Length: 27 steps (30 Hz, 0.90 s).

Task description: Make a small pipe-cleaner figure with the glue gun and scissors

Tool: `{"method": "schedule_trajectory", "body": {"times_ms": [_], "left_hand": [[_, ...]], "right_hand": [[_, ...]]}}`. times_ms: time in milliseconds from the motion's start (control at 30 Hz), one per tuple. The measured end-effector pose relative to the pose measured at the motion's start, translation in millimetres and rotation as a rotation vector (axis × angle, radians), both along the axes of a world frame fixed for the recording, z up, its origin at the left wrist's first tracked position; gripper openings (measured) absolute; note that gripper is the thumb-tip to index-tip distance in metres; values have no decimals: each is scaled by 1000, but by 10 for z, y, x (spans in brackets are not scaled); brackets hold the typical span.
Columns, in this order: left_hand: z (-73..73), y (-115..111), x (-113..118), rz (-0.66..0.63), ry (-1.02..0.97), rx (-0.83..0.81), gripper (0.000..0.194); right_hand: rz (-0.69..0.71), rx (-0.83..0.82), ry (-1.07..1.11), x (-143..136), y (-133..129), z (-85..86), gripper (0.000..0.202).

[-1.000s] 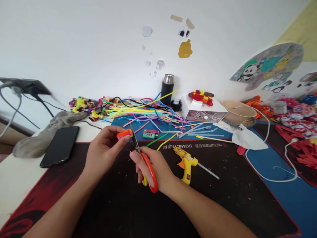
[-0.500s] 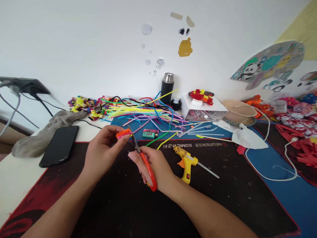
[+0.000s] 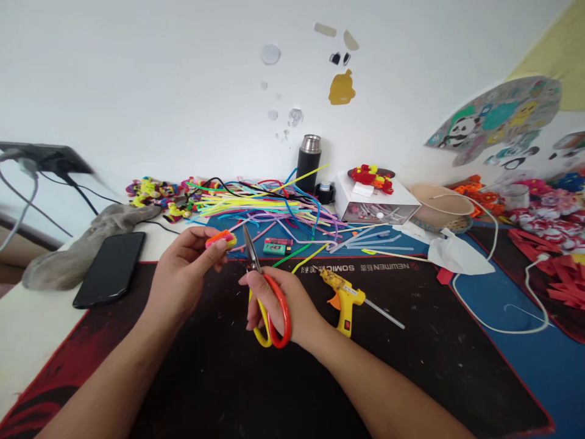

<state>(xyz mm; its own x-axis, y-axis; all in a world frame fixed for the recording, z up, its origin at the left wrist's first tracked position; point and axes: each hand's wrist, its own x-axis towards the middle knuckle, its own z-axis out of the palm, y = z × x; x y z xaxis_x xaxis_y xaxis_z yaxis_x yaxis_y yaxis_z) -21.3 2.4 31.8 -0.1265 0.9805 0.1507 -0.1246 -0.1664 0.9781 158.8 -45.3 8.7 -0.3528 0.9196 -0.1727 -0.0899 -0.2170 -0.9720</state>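
Between the thumb and fingers of my left hand [image 3: 187, 265] is a small fuzzy piece [image 3: 220, 239] in orange, pink and yellow. My right hand [image 3: 283, 299] is wrapped round scissors [image 3: 277, 314] with one red and one yellow handle. The blades point up and away, just right of the fuzzy piece and apart from it. Both hands are above the black desk mat [image 3: 237, 390]. A yellow glue gun [image 3: 346, 299] with a clear stick in its back lies to the right of my right hand.
Behind the hands lie many coloured pipe cleaners [image 3: 260, 204] and a small green and pink box [image 3: 276, 246]. A black flask [image 3: 309, 163] stands by the wall. A phone [image 3: 109, 268] lies left; a white box [image 3: 375, 204] and white cable [image 3: 498, 331] are right.
The fuzzy piece has moved left in my left hand, away from the scissors. The scissors have turned, so both handles and more of the blades now show.
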Motion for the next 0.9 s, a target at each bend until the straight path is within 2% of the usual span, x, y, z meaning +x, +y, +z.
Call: {"method": "schedule_trajectory", "body": {"times_ms": [167,333,567,900], "left_hand": [[-20,-9,-19,-16,49,15,29],[-31,-19,-23,-46,93,25,27],[-23,-65,-34,-339,119,-56,27],[-17,-68,-17,-401,126,-40,23]], "right_hand": [[7,-4,9,-1,3,-68,67],[-39,-84,57,-5,32,-5,73],[-124,-79,142,33,80,2,71],[-70,-71,116,28,70,13,64]]}}
